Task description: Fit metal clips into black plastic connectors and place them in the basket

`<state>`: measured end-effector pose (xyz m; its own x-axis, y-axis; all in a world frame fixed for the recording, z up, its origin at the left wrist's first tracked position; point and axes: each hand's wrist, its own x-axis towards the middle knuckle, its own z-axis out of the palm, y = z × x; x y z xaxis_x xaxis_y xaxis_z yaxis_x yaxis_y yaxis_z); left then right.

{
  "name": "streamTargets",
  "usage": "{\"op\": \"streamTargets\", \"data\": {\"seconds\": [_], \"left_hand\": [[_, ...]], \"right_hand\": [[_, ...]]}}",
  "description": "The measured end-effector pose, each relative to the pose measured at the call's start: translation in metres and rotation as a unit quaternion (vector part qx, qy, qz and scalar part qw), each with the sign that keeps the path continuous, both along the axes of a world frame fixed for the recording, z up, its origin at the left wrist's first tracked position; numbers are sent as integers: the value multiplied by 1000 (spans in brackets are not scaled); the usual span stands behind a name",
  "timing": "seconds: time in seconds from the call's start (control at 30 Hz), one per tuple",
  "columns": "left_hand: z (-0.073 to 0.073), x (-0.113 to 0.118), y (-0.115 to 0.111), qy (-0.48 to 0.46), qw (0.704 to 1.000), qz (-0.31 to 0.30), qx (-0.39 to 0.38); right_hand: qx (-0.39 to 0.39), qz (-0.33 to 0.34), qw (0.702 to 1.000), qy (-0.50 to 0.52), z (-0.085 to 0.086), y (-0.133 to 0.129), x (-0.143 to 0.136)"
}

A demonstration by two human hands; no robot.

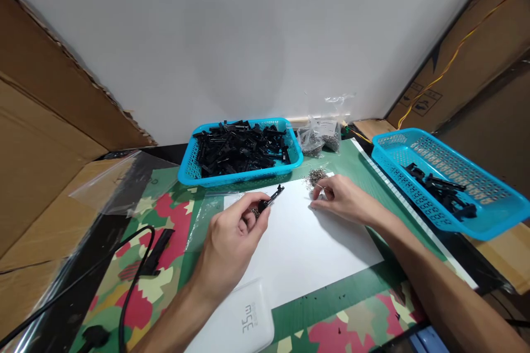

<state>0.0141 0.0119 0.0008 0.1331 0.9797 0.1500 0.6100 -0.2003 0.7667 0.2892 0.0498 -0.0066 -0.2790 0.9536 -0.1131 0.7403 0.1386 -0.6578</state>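
1. Going by the clock from the middle of the white sheet: black part at about 11, up off the paper, in the left hand at 9.
2. Left grip closed on it, thumb against fingers at the thicker end, narrow end poking out free toward 1. Shiny little bits just by those fingers too; can't tell whether held or not.
3. Right hand at 1, fingertips bunched right beside the heap of small metal pieces at 12. Can't tell if actually pinching one, way too tiny.
4. As for handling, probably light, stiff plastic, maybe a bit slick. Best to grab by the chunky end like here and go easy on the skinny tip, likely easier to snap.
5. Metal bits: likely near weightless and easy to drop, so fingertips only.
6. Also around: blue basket heaped with similar black pieces at 11, clear bags of small stuff at 12 behind the heap, second basket with fewer pieces at 2, white power bank at 7.
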Motion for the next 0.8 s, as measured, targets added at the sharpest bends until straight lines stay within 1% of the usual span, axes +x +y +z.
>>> {"op": "streamTargets", "data": {"seconds": [0.13, 0.33, 0.43, 0.5, 0.57, 0.63, 0.7, 0.8], "left_hand": [[-1, 0, -1, -4, 1000, -14, -10], [-1, -1, -1, 18, 999, -30, -5], [-1, -2, -1, 1, 999, -35, -10], [-2, -3, -1, -20, 998, -53, -13], [-2, -2, -1, -28, 996, -86, -12], [-1, -2, 0, -23, 993, -117, -9], [0, -1, 0, -20, 991, -131, -11], [1, 0, 1, -27, 990, -132, -35]], "right_hand": [[-2, -1, 1000, 8, -3, -2, -5], [34, -4, 999, 22, -6, -5, -8], [34, -14, 999, 20, -8, -6, -8], [42, -18, 999, 21, -9, -6, -9], [44, -17, 999, 19, -9, -7, -10], [39, -4, 999, 21, -8, -8, -11], [29, 21, 998, 46, -6, -11, -13], [-4, 64, 988, 141, 0, -15, -19]]}}
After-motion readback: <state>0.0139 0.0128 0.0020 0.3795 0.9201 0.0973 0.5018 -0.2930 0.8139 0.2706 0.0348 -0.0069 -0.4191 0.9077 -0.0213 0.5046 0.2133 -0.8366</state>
